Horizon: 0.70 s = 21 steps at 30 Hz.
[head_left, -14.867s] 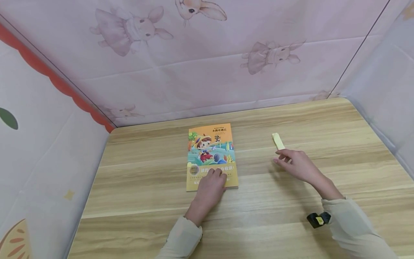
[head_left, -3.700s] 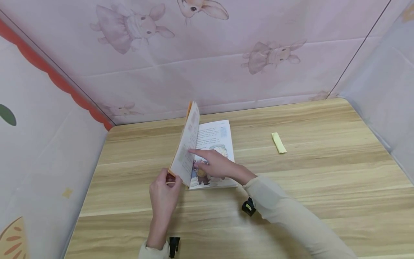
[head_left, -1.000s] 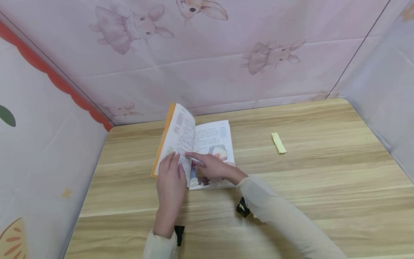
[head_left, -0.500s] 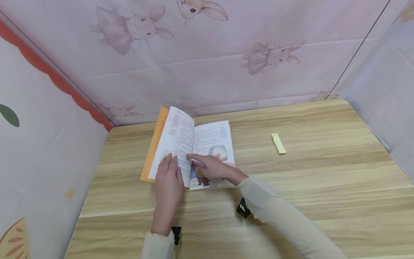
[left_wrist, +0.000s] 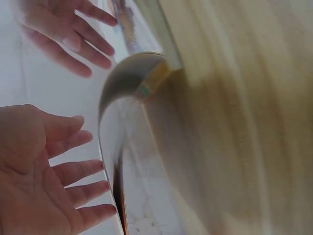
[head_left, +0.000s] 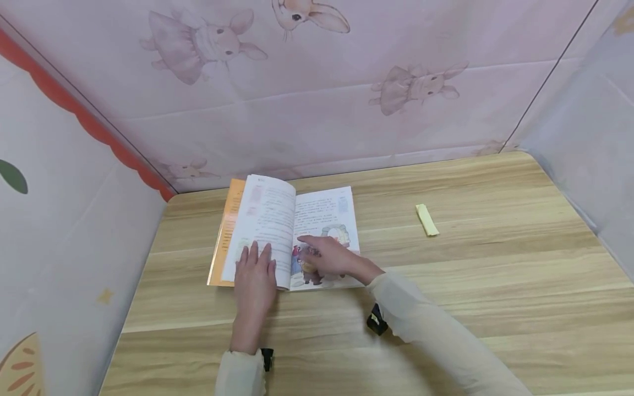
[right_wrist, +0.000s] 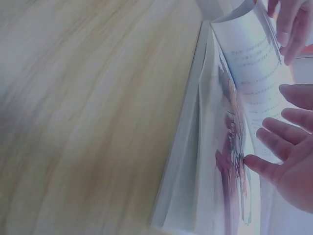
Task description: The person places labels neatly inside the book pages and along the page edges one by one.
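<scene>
Fingers [head_left: 253, 256] of the left hand [head_left: 254, 286] lie nearly straight and slightly spread on the left page of the open book [head_left: 282, 214], toward its 7 o'clock, gripping nothing. Seen from the head, the right hand [head_left: 331, 257] is at the book's 4 o'clock, over the right page, its index finger reaching toward 9 o'clock across the coloured picture [head_left: 312, 276]; how the rest are set is partly hidden there. From the right wrist they show loosely open and spread with nothing in their hold, one tip right by the picture; whether it touches, I cannot tell. Both wrist views reveal what the head view flattens: the left leaves bow up in an arch, and the left wrist view adds a gap beneath the curve. Only the head view takes in the orange flap [head_left: 223, 242] whole, jutting past the left page at 9 o'clock, and the yellow strip [head_left: 427, 220] lying well apart from the book at 3 o'clock. Book and strip both rest on the desk [head_left: 470, 264], with pink cloth [head_left: 317, 126] beyond its far edge at 12 o'clock. Pale sleeves [head_left: 436, 330] come in from 7 and 4 o'clock.
</scene>
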Each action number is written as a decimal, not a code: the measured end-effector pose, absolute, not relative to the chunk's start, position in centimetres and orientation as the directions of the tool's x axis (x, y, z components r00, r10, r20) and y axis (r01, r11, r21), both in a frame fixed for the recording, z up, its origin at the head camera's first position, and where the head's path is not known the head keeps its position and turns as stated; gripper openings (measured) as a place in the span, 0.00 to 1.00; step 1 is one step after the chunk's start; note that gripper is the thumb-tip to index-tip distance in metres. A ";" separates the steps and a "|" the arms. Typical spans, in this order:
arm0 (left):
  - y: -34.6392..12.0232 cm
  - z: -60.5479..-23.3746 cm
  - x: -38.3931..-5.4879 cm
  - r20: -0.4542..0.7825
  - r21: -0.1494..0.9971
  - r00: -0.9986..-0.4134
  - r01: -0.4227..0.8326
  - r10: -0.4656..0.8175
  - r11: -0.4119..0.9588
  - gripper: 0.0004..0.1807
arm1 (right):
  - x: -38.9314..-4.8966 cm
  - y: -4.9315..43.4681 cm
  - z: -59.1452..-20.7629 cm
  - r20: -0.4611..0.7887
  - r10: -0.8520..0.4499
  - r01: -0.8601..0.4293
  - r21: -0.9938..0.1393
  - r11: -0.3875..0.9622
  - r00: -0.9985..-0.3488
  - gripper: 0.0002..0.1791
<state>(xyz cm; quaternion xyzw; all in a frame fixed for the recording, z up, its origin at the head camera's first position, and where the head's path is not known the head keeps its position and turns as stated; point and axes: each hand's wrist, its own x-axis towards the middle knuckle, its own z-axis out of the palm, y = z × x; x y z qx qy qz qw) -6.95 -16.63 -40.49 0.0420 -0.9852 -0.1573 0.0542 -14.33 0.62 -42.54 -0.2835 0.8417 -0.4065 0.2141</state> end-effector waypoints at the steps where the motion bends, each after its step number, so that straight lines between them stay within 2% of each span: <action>1: -16.7 -40.7 -7.0 0.074 0.314 -0.992 -0.076 -0.105 0.946 0.21 | -14.3 0.7 -42.6 -0.126 -0.645 -0.319 -0.788 0.526 -0.754 0.26; 5: -17.2 -41.5 -7.2 -0.003 0.317 -0.992 -0.118 -0.124 0.941 0.23 | -14.3 1.2 -42.9 -0.156 -0.621 -0.312 -0.756 0.576 -0.768 0.27; 11: -17.9 -42.4 -7.4 -0.053 0.320 -0.991 -0.134 -0.124 0.938 0.25 | -14.2 1.9 -43.2 -0.219 -0.595 -0.225 -0.783 0.580 -0.773 0.29; 21: -18.7 -43.2 -7.6 -0.122 0.318 -0.985 -0.158 -0.124 0.935 0.25 | -14.4 2.8 -43.9 -0.176 -0.600 -0.291 -0.748 0.597 -0.780 0.29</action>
